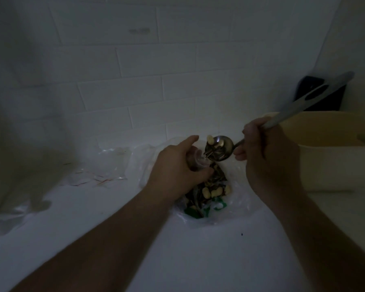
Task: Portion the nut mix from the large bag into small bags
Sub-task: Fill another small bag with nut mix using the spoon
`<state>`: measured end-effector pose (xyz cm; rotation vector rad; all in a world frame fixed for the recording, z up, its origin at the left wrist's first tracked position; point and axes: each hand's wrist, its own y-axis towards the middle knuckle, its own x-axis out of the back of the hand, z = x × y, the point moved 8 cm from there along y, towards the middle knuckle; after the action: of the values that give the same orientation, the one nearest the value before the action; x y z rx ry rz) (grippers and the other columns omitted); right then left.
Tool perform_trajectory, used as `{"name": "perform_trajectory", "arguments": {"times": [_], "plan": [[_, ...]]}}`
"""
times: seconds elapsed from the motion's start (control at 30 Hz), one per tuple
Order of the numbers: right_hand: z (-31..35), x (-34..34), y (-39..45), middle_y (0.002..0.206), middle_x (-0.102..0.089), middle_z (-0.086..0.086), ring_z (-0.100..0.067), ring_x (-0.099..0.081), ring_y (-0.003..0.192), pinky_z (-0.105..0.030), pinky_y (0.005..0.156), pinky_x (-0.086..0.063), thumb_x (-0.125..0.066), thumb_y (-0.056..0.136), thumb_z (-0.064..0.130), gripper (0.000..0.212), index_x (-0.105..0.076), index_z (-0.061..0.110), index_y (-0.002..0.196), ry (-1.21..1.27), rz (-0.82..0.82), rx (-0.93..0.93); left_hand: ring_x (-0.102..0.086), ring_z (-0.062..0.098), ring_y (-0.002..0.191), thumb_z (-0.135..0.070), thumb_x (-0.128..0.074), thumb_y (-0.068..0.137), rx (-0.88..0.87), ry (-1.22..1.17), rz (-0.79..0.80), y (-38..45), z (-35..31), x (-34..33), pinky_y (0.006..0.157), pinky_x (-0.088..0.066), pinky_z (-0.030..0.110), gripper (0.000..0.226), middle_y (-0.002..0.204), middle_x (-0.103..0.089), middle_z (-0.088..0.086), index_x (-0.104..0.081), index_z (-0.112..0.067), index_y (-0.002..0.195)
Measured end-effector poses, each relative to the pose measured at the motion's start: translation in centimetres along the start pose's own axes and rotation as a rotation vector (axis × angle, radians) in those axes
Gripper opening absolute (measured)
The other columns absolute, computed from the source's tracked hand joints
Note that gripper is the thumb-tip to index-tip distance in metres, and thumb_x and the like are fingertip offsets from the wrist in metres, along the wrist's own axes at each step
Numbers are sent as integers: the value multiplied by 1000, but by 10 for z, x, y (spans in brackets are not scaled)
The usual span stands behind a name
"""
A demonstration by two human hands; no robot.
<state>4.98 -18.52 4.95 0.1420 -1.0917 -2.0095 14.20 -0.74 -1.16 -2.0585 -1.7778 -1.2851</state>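
The scene is dim. A large clear plastic bag [238,199] with green print lies open on the white counter, holding a nut mix [211,190] of pale nuts and dark seeds. My left hand [175,169] grips a small clear bag [198,161] with its mouth held open, just above the large bag. My right hand [268,157] holds a long-handled metal spoon [221,149] by its grey handle. The spoon's bowl carries nuts and seeds and tilts toward the small bag's mouth.
A pile of small clear bags [101,167] lies on the counter at the left, near the tiled wall. A cream tub [333,161] stands at the right, with a dark object [320,95] behind it against the wall. More crumpled plastic [6,218] sits at the far left.
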Motion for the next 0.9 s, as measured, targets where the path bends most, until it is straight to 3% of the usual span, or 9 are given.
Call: {"name": "perform_trajectory", "arguments": {"times": [0.1, 0.27, 0.4, 0.53, 0.8, 0.9], "plan": [[9, -4, -2, 76, -66, 8, -6, -67, 71, -8, 65, -45, -44, 108, 36, 20, -58, 26, 98, -100, 42, 126, -65, 3, 109, -47, -87, 76, -48, 44, -38, 0, -6, 1, 88, -38, 6, 98, 125, -72, -14, -39, -28, 160], [19, -16, -7, 85, -69, -5, -21, -68, 75, -24, 69, -47, -40, 106, 36, 39, -67, 7, 103, -212, 105, 262, -64, 11, 115, -50, -85, 76, -83, 79, -46, 1, -9, -3, 97, -41, 20, 101, 126, -71, -11, -35, -26, 161], [20, -17, -5, 86, -69, -7, -22, -66, 75, -15, 70, -38, -42, 106, 32, 37, -67, 5, 103, -249, 98, 293, -64, 14, 115, -52, -84, 76, -80, 87, -44, 3, -7, -4, 99, -46, 27, 105, 125, -71, -9, -31, -26, 162], [17, -18, -6, 85, -65, -5, -14, -54, 73, 1, 75, -32, -40, 106, 33, 38, -67, 6, 100, -278, 101, 288, -66, 12, 108, -48, -85, 77, -75, 80, -52, 4, -6, -5, 91, -44, 20, 105, 118, -73, -9, -30, -24, 163], [20, -26, -13, 94, -63, -7, -10, -49, 83, -9, 73, -30, -44, 106, 30, 34, -68, 6, 101, -274, 100, 339, -68, 5, 99, -45, -85, 79, -43, 10, -64, 5, -1, -3, 78, -43, 8, 107, 111, -76, -11, -24, -24, 164], [20, -24, -14, 95, -56, 0, -3, -44, 83, -5, 76, -34, -46, 106, 29, 31, -67, 6, 102, -219, 91, 332, -69, 3, 95, -46, -84, 79, -35, -14, -81, 4, 1, -2, 82, -51, 16, 107, 108, -75, -12, -24, -25, 165]]}}
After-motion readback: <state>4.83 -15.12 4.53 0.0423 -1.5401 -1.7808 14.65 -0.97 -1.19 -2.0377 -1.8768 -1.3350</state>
